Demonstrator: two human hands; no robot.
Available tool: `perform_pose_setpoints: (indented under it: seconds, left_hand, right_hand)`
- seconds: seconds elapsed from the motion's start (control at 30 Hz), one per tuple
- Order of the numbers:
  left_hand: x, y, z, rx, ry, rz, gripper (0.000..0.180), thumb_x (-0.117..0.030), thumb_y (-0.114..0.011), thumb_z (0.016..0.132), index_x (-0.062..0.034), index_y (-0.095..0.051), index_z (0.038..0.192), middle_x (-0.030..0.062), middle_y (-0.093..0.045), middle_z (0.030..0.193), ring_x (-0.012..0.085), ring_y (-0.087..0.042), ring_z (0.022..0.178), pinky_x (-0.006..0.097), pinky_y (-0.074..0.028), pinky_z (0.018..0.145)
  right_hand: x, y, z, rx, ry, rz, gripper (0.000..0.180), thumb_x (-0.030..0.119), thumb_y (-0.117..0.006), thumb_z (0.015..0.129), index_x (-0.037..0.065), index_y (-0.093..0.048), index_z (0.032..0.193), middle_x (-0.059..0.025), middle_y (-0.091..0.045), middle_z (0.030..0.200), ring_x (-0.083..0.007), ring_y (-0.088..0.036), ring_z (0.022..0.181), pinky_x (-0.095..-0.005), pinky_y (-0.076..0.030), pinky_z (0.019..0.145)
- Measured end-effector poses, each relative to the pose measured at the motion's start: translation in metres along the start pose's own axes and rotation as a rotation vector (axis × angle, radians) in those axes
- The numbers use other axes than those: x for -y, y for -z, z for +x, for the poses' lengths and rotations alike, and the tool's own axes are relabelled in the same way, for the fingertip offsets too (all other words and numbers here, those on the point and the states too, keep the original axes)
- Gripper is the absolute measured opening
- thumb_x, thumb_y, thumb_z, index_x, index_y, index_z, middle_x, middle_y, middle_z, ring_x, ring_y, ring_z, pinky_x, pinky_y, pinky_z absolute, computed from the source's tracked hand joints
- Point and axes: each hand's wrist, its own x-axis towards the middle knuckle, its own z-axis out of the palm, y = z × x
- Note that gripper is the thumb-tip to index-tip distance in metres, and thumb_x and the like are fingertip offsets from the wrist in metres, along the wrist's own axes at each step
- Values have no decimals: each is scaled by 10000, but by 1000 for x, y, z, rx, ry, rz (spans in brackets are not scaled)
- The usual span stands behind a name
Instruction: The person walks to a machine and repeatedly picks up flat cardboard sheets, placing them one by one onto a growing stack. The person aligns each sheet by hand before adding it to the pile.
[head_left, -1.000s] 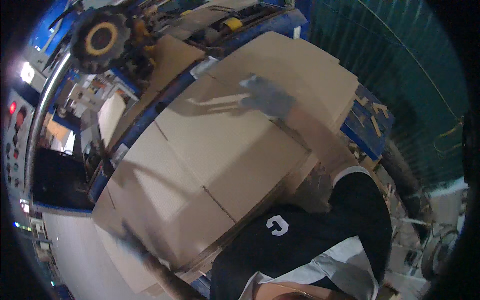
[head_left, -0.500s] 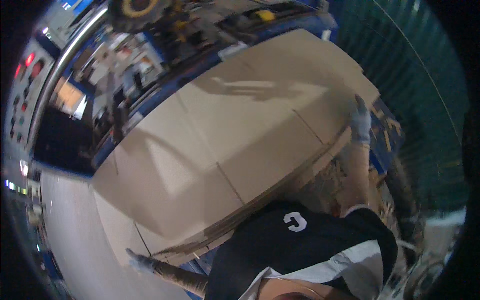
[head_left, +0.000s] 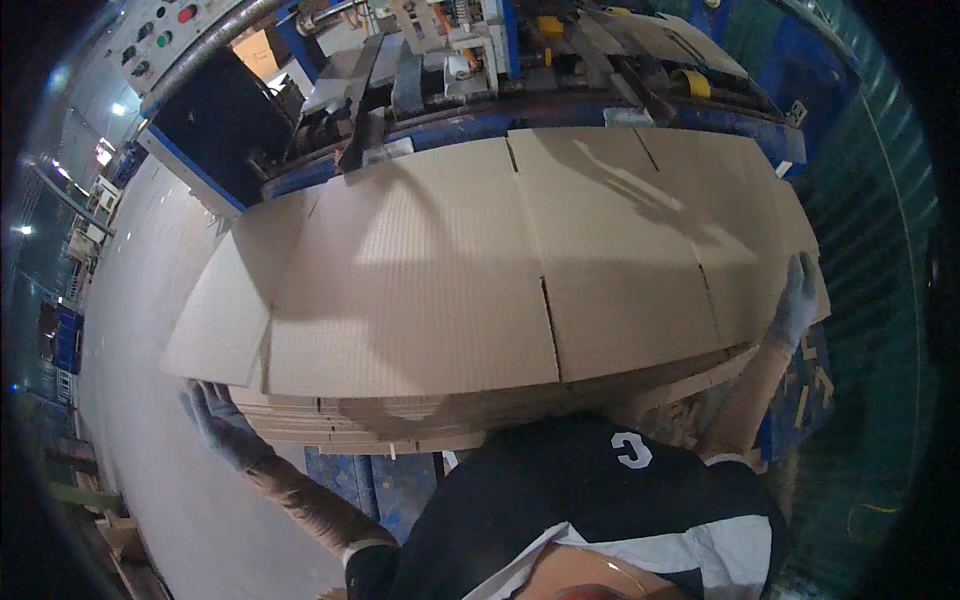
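A wide brown cardboard sheet [head_left: 420,300] with dark slots and crease lines spans the space before me. My left hand [head_left: 225,425], in a grey glove, holds its near left corner; the fingertips meet the edge and partly pass out of sight there. At the other end, my right hand [head_left: 793,303], also gloved, grips the right edge with the fingers pointing away from me. Under the sheet lies a stack of similar cardboard sheets [head_left: 350,425], their layered near edges showing.
Along the sheet's far edge stands a blue machine [head_left: 450,125] with metal bars and yellow parts. Its control panel [head_left: 160,35] with buttons is at the upper left. A green corrugated wall [head_left: 880,300] rises on the right. Cardboard scraps [head_left: 805,390] lie near my right forearm.
My view has swung round, so the sheet and machine now lie more level across it. Both hands remain at the sheet's two ends; the left fingers now meet its near corner.
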Motion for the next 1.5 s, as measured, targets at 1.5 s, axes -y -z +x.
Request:
perform_pose_setpoints:
  seconds: [1.5]
  left_hand:
    - [219,-125,68,842,400,980,484,-395,-456,967,21,-591,1173,179,-658,1083,310,-621,981,384,-474,841]
  right_hand:
    - [-39,-170,84,694,687,-796,266,168,-563,870,37,-594,1099,-210,-614,1065,-377,-600,915,-407,-491,791]
